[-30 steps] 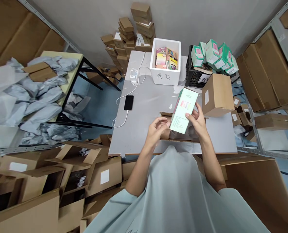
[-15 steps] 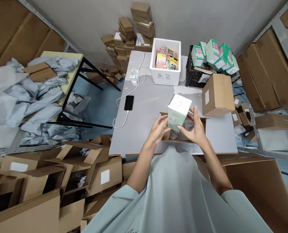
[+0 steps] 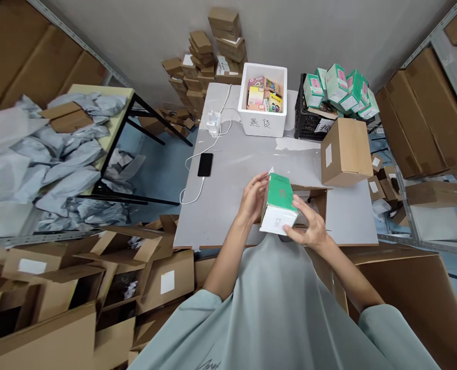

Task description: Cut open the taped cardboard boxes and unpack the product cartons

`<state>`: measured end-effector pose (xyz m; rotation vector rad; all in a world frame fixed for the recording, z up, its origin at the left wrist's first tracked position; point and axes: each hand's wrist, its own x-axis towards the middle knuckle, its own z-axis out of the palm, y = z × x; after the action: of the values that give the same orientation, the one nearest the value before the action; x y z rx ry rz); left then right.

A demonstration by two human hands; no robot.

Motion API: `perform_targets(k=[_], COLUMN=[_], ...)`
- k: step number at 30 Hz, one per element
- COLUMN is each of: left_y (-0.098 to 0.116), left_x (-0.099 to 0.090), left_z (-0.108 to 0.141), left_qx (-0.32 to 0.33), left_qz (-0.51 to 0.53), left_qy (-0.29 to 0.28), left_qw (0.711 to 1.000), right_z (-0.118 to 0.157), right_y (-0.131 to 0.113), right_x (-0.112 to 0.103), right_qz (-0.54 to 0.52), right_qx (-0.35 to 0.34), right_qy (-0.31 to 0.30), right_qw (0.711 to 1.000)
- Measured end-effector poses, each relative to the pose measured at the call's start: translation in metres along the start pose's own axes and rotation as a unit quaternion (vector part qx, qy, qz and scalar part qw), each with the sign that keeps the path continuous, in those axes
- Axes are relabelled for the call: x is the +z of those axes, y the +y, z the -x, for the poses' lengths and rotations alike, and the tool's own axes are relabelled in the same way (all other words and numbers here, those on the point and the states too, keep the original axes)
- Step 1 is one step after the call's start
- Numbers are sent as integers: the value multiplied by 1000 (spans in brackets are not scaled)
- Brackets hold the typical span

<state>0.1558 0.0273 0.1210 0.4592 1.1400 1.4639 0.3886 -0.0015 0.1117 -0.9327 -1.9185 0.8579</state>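
Observation:
Between my two hands is a green and white box (image 3: 279, 198), tilted so that its green face points up and its white end points toward me. My left hand (image 3: 254, 198) grips its left side, thumb hidden behind it. On the right edge, my right hand (image 3: 307, 222) pinches the box with the thumb near the white end and the fingers on the green face. Beneath it, an open cardboard box (image 3: 318, 200) lies on the table, largely covered by my hands and the held box.
The grey table (image 3: 236, 159) carries a phone (image 3: 205, 165) on a cable, a white foam box (image 3: 264, 122) of small packs, a closed carton (image 3: 346, 151) and a black crate (image 3: 303, 121) with green boxes. Open cartons (image 3: 166, 277) crowd the floor at left. Grey parcels (image 3: 66, 154) cover a side table.
The green box has been turned over: its white end now faces me, lower down, and its green face shows on top. Both hands have shifted their grip with it.

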Motion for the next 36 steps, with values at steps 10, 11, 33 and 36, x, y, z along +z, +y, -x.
perform_targets(k=[10,11,33,36], left_y=[3,0,29,34], left_x=[13,13,71,70], left_z=[-4,-3,25,24], left_qx=[33,25,337,301], left_qz=[-3,-6,-137,-128], left_qy=[15,15,-54,-71], left_qw=[999,1000,930,942], right_z=[3,-5,-129,-129], right_y=[13,10,52,52], right_x=[9,4,-17,-13], right_qz=[-18,-5,-530,-520], right_qx=[14,15,426,429], right_qy=[16,30,119,102], right_qw=[1000,999,723,732])
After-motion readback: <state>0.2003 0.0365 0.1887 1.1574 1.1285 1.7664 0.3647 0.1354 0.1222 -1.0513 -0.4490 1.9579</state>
